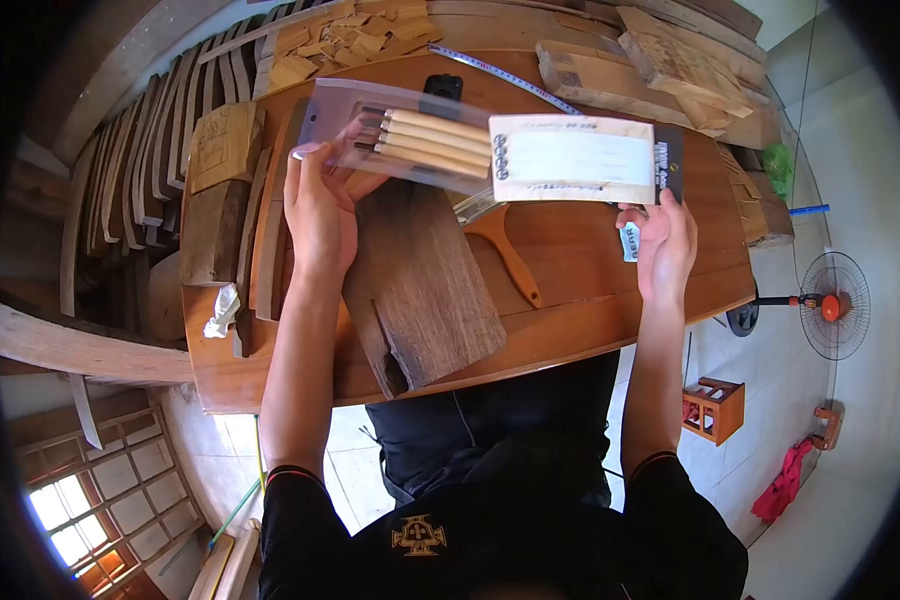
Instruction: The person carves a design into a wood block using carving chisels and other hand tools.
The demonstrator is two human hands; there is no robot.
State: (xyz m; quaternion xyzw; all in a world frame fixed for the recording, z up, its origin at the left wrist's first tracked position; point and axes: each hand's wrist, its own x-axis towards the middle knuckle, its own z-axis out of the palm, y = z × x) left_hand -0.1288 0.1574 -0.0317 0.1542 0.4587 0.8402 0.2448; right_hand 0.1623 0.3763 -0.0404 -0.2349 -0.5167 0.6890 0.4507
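Head view: both hands hold the chisel pack (490,150) above the desk (570,300), its long axis running between left hand (320,205) and right hand (665,245), each grip clamped on an end.

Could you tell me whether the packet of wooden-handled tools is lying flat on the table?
No, the packet of tools is held up above the table between the left hand and right hand.

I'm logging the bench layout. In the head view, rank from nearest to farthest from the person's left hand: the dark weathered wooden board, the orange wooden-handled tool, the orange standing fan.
From the left hand:
1. Dark weathered wooden board, on the table right beside that hand.
2. Orange wooden-handled tool, mid-table, toward the right hand.
3. Orange standing fan, on the floor beyond the table's right edge.
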